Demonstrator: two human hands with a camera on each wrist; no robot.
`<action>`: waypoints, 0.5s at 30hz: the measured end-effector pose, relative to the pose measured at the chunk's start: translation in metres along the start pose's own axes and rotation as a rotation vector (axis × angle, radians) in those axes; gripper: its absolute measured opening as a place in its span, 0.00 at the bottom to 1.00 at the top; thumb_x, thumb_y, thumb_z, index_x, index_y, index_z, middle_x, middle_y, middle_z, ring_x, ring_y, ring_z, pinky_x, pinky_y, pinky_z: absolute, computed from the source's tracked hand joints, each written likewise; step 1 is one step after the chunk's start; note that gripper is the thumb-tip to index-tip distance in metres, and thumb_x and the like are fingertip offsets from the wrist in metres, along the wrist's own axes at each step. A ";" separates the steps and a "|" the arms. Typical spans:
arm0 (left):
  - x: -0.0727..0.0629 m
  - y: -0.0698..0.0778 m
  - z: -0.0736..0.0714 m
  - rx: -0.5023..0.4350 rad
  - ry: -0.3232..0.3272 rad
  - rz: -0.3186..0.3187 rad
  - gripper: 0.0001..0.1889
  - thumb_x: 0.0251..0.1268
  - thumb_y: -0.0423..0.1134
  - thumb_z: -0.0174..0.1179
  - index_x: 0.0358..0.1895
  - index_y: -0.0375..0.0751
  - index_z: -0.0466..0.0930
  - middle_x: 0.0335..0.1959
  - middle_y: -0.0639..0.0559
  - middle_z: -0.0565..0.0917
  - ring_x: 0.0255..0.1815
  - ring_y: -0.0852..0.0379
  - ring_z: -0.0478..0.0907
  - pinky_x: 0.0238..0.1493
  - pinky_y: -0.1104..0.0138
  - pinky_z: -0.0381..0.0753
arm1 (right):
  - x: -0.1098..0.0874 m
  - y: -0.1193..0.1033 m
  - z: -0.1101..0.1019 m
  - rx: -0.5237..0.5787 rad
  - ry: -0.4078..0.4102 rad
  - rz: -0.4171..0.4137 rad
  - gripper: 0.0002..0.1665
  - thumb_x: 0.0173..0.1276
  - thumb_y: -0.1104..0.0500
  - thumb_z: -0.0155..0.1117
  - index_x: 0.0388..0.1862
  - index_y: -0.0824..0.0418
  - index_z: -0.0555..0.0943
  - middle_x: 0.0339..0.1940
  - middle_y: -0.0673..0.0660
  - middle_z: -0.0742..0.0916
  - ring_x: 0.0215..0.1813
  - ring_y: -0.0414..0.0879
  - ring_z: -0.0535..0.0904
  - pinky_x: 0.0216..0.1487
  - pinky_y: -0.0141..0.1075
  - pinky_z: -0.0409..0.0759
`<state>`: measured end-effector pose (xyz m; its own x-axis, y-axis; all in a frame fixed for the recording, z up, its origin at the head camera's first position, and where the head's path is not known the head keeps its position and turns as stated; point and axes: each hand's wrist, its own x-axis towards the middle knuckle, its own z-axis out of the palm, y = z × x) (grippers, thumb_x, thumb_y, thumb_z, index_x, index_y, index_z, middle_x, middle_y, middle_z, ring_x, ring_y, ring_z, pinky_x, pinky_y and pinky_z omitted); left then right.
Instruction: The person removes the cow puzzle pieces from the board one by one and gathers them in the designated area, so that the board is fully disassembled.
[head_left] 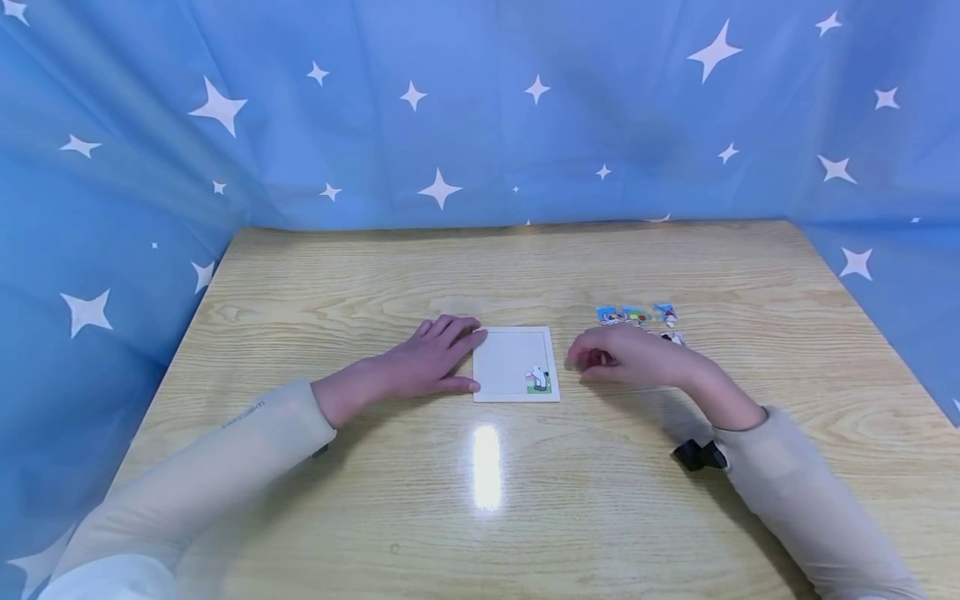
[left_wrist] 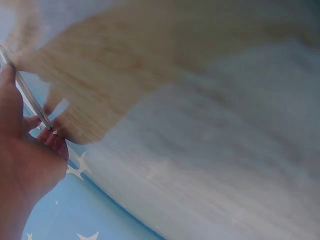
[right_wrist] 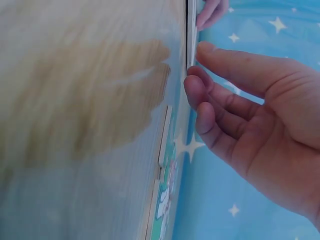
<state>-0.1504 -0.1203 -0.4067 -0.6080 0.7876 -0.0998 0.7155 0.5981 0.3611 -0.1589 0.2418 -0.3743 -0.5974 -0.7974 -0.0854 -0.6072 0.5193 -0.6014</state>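
Note:
A square white puzzle board (head_left: 504, 360) lies flat on the table, with one picture piece (head_left: 538, 380) showing a white animal figure in its lower right corner. My left hand (head_left: 427, 365) rests at the board's left side, fingers spread, with fingertips and thumb touching that edge. Just right of the board hovers my right hand (head_left: 633, 357), its fingers loosely bent. In the right wrist view nothing shows between the right hand's thumb and fingers (right_wrist: 232, 107). Colourful loose puzzle pieces (head_left: 636, 315) lie beyond and under the right hand, which partly hides them.
A wood-grain table (head_left: 375, 517) carries everything. Behind it and along both sides hangs a blue curtain (head_left: 480, 142) with white stars. A small black object (head_left: 700, 455) sits at the right sleeve's cuff.

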 end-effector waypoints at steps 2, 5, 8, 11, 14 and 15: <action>0.000 0.000 0.000 0.002 -0.003 -0.002 0.43 0.86 0.56 0.60 0.88 0.33 0.55 0.86 0.32 0.59 0.85 0.34 0.56 0.78 0.39 0.61 | 0.002 -0.002 0.001 -0.006 -0.002 -0.007 0.07 0.77 0.67 0.74 0.50 0.62 0.87 0.38 0.43 0.85 0.37 0.36 0.77 0.41 0.37 0.80; 0.000 -0.001 0.000 0.009 -0.007 -0.004 0.44 0.86 0.57 0.59 0.89 0.33 0.54 0.87 0.33 0.58 0.85 0.34 0.55 0.79 0.39 0.61 | 0.006 -0.004 0.002 -0.005 -0.008 -0.017 0.07 0.77 0.67 0.73 0.50 0.62 0.87 0.38 0.43 0.86 0.37 0.36 0.77 0.41 0.37 0.80; 0.000 -0.001 0.000 0.012 -0.006 -0.001 0.44 0.86 0.57 0.59 0.89 0.33 0.54 0.87 0.33 0.58 0.85 0.34 0.56 0.79 0.39 0.61 | 0.011 -0.007 0.003 -0.001 -0.015 -0.026 0.07 0.77 0.68 0.73 0.50 0.62 0.87 0.38 0.43 0.86 0.38 0.36 0.77 0.41 0.36 0.80; 0.000 -0.001 0.000 0.003 -0.002 0.004 0.43 0.86 0.56 0.59 0.89 0.33 0.55 0.86 0.33 0.59 0.85 0.34 0.56 0.78 0.39 0.62 | 0.016 -0.008 0.005 0.014 -0.021 -0.038 0.07 0.77 0.68 0.72 0.51 0.62 0.87 0.38 0.44 0.85 0.38 0.37 0.77 0.41 0.36 0.80; 0.000 -0.001 0.001 -0.003 0.003 0.004 0.43 0.86 0.56 0.60 0.88 0.32 0.55 0.86 0.32 0.59 0.85 0.34 0.56 0.78 0.39 0.62 | 0.020 -0.010 0.007 0.023 -0.024 -0.037 0.07 0.78 0.68 0.72 0.52 0.63 0.88 0.38 0.44 0.85 0.38 0.37 0.77 0.41 0.36 0.80; 0.000 -0.001 0.001 -0.004 0.005 0.004 0.43 0.86 0.56 0.59 0.88 0.32 0.55 0.86 0.32 0.59 0.85 0.34 0.56 0.78 0.39 0.62 | 0.022 -0.010 0.008 0.027 -0.025 -0.035 0.07 0.77 0.69 0.72 0.52 0.63 0.88 0.38 0.45 0.85 0.38 0.38 0.77 0.41 0.36 0.80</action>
<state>-0.1508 -0.1209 -0.4076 -0.6071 0.7891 -0.0943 0.7162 0.5947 0.3652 -0.1619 0.2166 -0.3761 -0.5626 -0.8225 -0.0835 -0.6130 0.4827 -0.6254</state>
